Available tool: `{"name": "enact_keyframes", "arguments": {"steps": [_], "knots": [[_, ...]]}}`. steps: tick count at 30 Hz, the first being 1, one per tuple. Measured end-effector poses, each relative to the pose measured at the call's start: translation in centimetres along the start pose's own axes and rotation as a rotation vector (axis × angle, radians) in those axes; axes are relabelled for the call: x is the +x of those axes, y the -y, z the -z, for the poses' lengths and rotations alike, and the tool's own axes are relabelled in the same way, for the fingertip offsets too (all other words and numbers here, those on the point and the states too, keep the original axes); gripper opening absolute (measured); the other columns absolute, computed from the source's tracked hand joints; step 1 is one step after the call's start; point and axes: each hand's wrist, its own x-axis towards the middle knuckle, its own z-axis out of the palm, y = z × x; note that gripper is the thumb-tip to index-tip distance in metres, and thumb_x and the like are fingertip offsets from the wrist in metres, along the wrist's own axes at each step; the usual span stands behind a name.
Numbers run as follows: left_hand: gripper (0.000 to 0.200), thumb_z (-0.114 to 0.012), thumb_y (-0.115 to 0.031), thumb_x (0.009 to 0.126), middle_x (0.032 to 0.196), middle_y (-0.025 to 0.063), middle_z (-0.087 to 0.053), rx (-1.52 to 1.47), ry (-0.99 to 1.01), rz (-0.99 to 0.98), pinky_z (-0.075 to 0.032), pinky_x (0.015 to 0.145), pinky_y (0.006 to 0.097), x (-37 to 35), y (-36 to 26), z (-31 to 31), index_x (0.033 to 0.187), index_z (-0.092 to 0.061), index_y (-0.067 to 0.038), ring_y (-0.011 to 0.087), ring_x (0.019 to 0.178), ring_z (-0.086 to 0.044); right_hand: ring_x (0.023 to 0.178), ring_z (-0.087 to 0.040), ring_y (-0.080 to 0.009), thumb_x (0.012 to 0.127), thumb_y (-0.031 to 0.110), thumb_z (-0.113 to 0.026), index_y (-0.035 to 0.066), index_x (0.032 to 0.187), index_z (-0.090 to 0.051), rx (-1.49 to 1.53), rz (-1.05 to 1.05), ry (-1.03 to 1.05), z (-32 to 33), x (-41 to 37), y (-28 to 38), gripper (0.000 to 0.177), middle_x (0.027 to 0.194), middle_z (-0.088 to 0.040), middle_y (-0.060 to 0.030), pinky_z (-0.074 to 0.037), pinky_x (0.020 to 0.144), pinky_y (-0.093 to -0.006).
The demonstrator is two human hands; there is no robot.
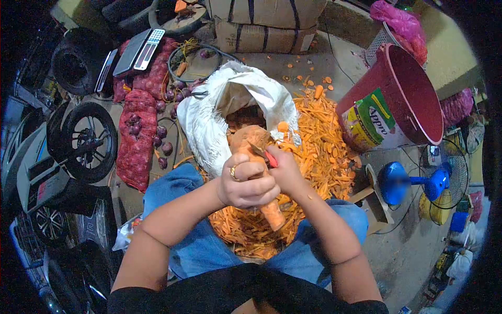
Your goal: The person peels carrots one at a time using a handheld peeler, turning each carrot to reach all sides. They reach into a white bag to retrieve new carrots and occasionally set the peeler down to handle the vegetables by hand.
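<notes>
Fingers of left hand (pixel 247 184) curled tight around carrot (pixel 246 142); right hand (pixel 286 171) fingers closed on peeler (pixel 270 158), blade against carrot, above peel heap (pixel 319 141).

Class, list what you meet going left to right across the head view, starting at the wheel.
wheel → red mesh sack of onions → white sack → heap of carrot peelings → red bucket
</notes>
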Motion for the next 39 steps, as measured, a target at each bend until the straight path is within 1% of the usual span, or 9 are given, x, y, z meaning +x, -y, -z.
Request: {"name": "enact_keyframes", "arguments": {"steps": [9,17,24,29,31,33,36,38,39], "knots": [[0.025,-0.048,-0.022,0.049,0.08,-0.0047,-0.051,-0.267,0.127,0.176,-0.035,0.056,0.0313,0.2,0.7,0.2,0.072,-0.056,-0.015,0.0174,0.074,-0.049,0.065,-0.049,-0.034,0.063,0.012,-0.051,0.003,0.068,-0.05,0.105,-0.123,0.049,-0.2,0.3,-0.2,0.01,0.065,-0.05,-0.0164,-0.039,0.056,-0.0395],[0.026,-0.047,-0.023,0.045,0.076,-0.0052,-0.05,-0.025,0.188,0.076,-0.036,0.057,0.0288,-0.2,-0.9,-1.3,0.068,-0.055,-0.016,0.0143,0.07,-0.048,0.063,-0.052,-0.0292,0.066,0.025,-0.051,0.004,0.067,-0.049,0.143,-0.189,0.066,-2.2,0.7,-2.5,0.021,0.065,-0.052,-0.0146,-0.04,0.055,-0.0376],[0.031,-0.053,-0.026,0.037,0.073,-0.0022,-0.051,-0.302,0.101,0.325,-0.036,0.054,0.0295,1.1,0.4,-0.6,0.065,-0.054,-0.013,0.0182,0.069,-0.05,0.062,-0.051,-0.0263,0.069,0.024,-0.048,0.004,0.066,-0.05,0.022,0.058,0.043,-1.6,0.3,-2.5,0.02,0.063,-0.051,-0.0124,-0.04,0.053,-0.0345],[0.031,-0.052,-0.027,0.038,0.073,-0.005,-0.05,-0.237,0.167,0.297,-0.036,0.056,0.0295,0.7,-0.6,-0.7,0.066,-0.054,-0.014,0.0171,0.07,-0.049,0.063,-0.051,-0.0292,0.068,0.024,-0.048,0.003,0.066,-0.05,0.012,-0.053,0.094,-3.5,1.2,-5.0,0.021,0.063,-0.051,-0.0137,-0.04,0.053,-0.036],[0.03,-0.051,-0.027,0.041,0.075,-0.0078,-0.05,-0.067,0.192,0.17,-0.036,0.058,0.0295,-0.2,-1.3,-1.4,0.068,-0.054,-0.016,0.0161,0.069,-0.049,0.062,-0.052,-0.0294,0.068,0.024,-0.048,0.003,0.067,-0.051,-0.273,0.015,0.098,-3.1,1.3,-4.1,0.021,0.062,-0.051,-0.013,-0.04,0.053,-0.0365],[0.027,-0.05,-0.027,0.044,0.077,-0.01,-0.049,-0.007,0.283,0.128,-0.036,0.059,0.0305,-0.7,-1.3,-1.6,0.07,-0.054,-0.018,0.015,0.07,-0.048,0.062,-0.052,-0.0292,0.068,0.027,-0.047,0.004,0.068,-0.053,-0.353,0.379,0.213,-3.7,1.6,-5.5,0.023,0.063,-0.053,-0.0136,-0.041,0.054,-0.0367],[0.026,-0.054,-0.025,0.043,0.076,-0.0065,-0.051,-0.067,0.205,0.127,-0.037,0.06,0.0321,0.2,-0.5,-1.6,0.067,-0.054,-0.016,0.0168,0.07,-0.049,0.062,-0.053,-0.029,0.068,0.027,-0.047,0.005,0.069,-0.055,-0.058,0.199,0.238,-1.3,1.2,-1.8,0.024,0.066,-0.055,-0.0141,-0.042,0.055,-0.0364],[0.027,-0.058,-0.022,0.039,0.075,-0.0024,-0.052,-0.306,0.083,0.53,-0.037,0.061,0.0333,0.7,0.1,-1.4,0.064,-0.054,-0.014,0.0192,0.071,-0.049,0.062,-0.054,-0.0285,0.068,0.028,-0.047,0.005,0.069,-0.055,0.071,0.134,0.102,-2.1,0.9,-2.6,0.024,0.066,-0.055,-0.0141,-0.042,0.055,-0.0366],[0.027,-0.058,-0.022,0.039,0.075,-0.0024,-0.052,-0.307,0.084,0.53,-0.037,0.061,0.0333,0.8,0.2,-1.4,0.064,-0.054,-0.014,0.0192,0.071,-0.049,0.062,-0.054,-0.0281,0.068,0.028,-0.047,0.005,0.069,-0.055,0.205,0.073,-0.032,-2.7,0.9,-2.9,0.024,0.067,-0.056,-0.0141,-0.042,0.055,-0.0367]]}}
